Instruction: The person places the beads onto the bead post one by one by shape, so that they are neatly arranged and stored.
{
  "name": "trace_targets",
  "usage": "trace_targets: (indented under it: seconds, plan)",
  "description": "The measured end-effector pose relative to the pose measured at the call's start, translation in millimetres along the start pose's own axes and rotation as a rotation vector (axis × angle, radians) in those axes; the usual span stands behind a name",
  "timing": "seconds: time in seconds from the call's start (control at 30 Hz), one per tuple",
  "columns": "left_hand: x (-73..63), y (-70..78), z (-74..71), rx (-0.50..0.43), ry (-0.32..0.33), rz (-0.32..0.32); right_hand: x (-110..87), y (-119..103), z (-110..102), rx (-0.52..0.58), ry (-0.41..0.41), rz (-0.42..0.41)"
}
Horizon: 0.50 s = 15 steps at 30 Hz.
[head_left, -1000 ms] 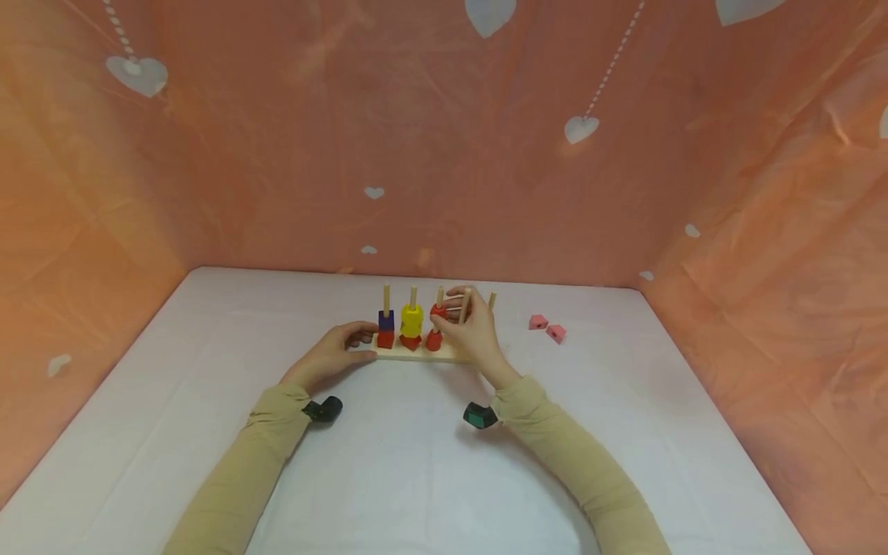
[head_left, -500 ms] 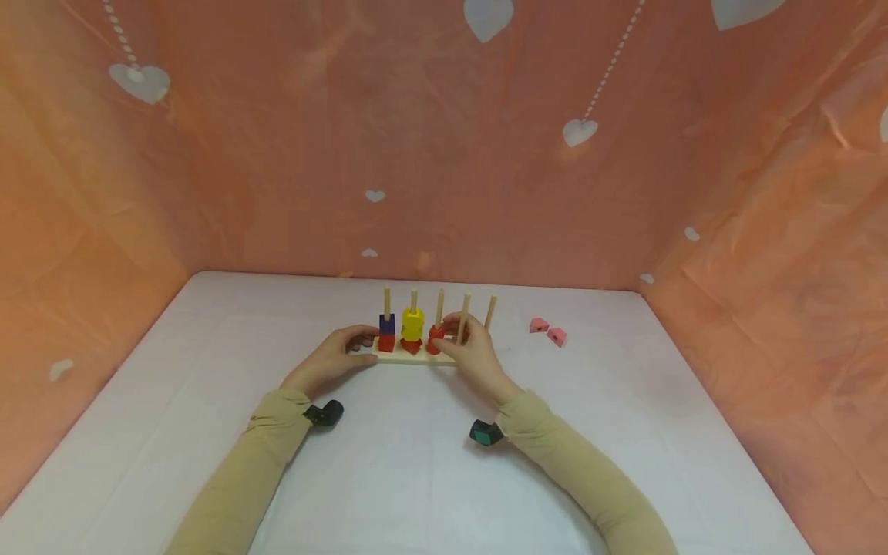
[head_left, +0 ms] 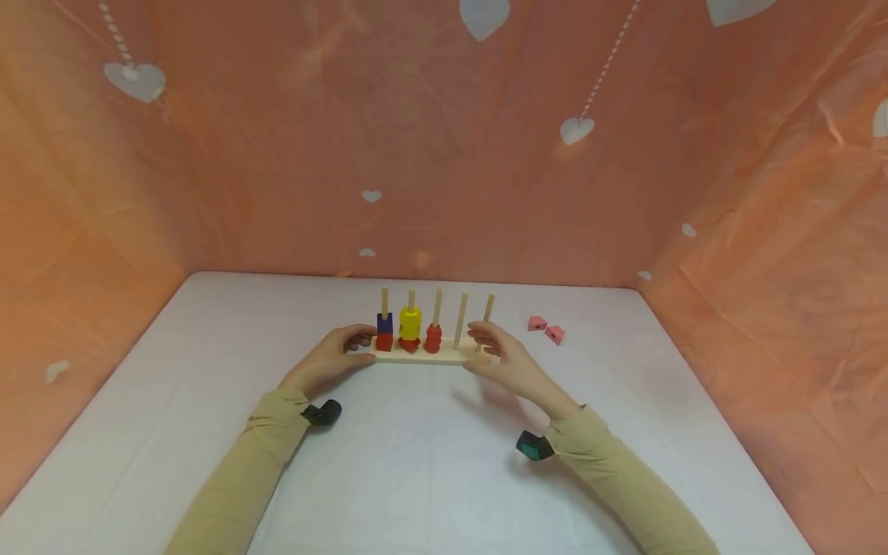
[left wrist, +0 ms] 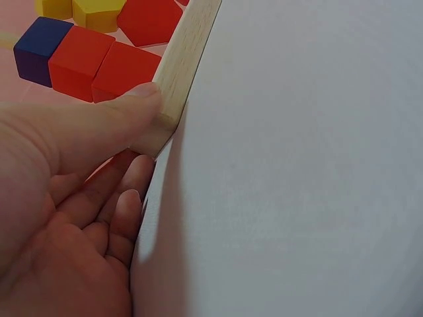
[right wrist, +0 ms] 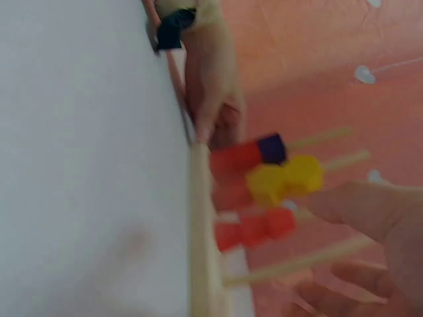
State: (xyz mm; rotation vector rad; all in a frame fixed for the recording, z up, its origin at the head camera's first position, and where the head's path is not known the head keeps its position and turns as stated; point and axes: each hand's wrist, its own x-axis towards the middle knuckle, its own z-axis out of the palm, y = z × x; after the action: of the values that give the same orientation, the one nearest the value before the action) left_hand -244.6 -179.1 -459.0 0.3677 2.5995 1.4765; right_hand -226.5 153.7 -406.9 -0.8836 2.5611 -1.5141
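Observation:
A wooden peg board (head_left: 423, 358) with a row of upright pegs lies on the table. The leftmost peg bears a dark blue block (left wrist: 41, 51) above red cubes (left wrist: 80, 63). Yellow blocks (head_left: 411, 324) over red ones fill the second peg, and red rounded blocks (head_left: 433, 339) sit low on the third. Bare wood shows on the two right-hand pegs. My left hand (head_left: 326, 361) holds the board's left end, its thumb on the front edge and fingers behind the end. My right hand (head_left: 516, 370) is beside the rightmost peg, fingers spread, with nothing in it.
Two pink triangular blocks, a left one (head_left: 536, 324) and a right one (head_left: 555, 334), lie right of the board. The white-covered table (head_left: 416, 462) meets an orange cloth wall (head_left: 444, 154) with hearts at its back.
My right hand has lowered a red block down the third peg, let it go and moved right to the board's right end. The left hand has stayed at the left end.

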Motion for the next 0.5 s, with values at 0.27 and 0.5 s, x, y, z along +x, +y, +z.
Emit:
trace_targets:
  seconds: [0.27,0.5]
  plan:
    - [-2.4,2.9,0.1,0.008,0.001,0.008,-14.1,1.9,-46.7,0.026,-0.033,-0.032]
    - [-1.9,4.0,-0.2,-0.012,0.002,0.004,-17.4,15.0,-84.7,0.031,0.094,0.045]
